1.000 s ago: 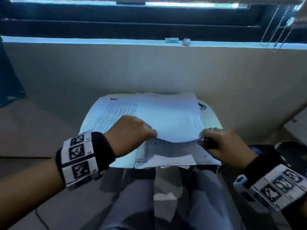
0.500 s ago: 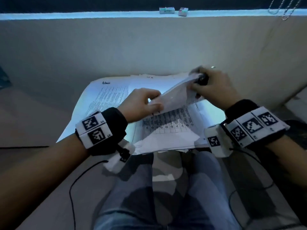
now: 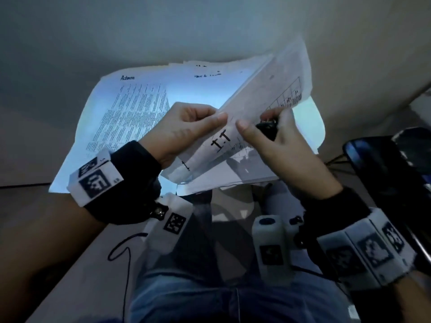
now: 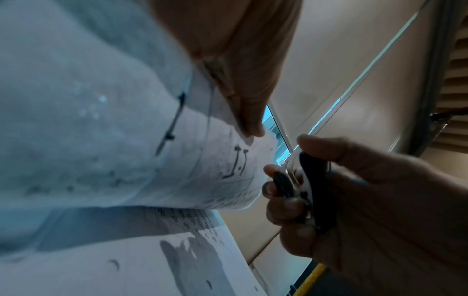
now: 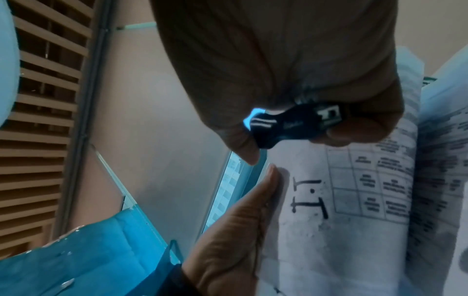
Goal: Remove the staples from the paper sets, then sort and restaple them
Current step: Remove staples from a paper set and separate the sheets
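A stapled paper set point(image 3: 263, 106) marked "1.1", printed with a table, is lifted and curled above the stack. My left hand point(image 3: 186, 129) pinches its near corner point(image 4: 243, 144) between thumb and fingers. My right hand point(image 3: 275, 138) is curled round a black staple remover point(image 3: 267, 129), also seen in the wrist views point(image 4: 311, 192) point(image 5: 291, 124), and its thumb sits beside the "1.1" mark point(image 5: 309, 198). More loose sheets point(image 3: 130, 117) lie flat on a small white table point(image 3: 312, 122) under the lifted set.
A pale wall point(image 3: 163, 31) rises right behind the table. My jeans-clad legs point(image 3: 210, 287) are below the table edge. A dark object point(image 3: 384, 171) lies at the right, and a thin black cable point(image 3: 126, 264) runs across the floor at the left.
Both hands have lifted the "1.1" set off the stack and turned it up towards the right. The head view has tipped further down.
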A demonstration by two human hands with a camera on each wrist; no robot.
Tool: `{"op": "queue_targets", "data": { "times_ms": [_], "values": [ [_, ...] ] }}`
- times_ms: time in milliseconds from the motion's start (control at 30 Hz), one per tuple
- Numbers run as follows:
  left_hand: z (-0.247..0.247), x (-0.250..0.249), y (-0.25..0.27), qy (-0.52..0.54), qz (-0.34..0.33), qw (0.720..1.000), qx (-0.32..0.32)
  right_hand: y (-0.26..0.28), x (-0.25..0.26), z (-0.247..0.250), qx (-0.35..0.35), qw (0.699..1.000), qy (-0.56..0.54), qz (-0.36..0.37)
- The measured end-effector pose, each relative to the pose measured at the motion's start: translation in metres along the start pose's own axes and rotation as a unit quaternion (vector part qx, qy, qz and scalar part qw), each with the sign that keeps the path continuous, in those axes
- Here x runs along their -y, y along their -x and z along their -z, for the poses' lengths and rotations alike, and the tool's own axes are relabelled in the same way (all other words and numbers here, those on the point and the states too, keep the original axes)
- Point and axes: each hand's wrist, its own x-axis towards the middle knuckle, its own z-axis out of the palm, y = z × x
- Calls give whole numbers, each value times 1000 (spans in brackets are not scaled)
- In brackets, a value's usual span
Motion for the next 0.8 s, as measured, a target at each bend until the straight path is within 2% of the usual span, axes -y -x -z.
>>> {"op": "queue_targets", "data": {
  "times_ms": [100,200,267,433,600,800],
  "values": [
    [-2,5,3,27,-8,1000,-5,5,4,-14,43,998,-24,-27],
    [-1,11,3,57,-19,998,-31,12,4,-19,46,998,-20,-34],
    [-2,14,4,74,-20,996,-38,17,1,-22,19,1000,-4,-25],
    [-7,21,6,116,-31,992,-42,15,-2,-28,-124,988,72,62],
    [-10,25,5,155,-42,986,-36,15,4,-34,-155,969,152,121],
    [-9,31,1,140,-46,988,-51,15,19,-37,-151,968,172,107]
  ]
}}
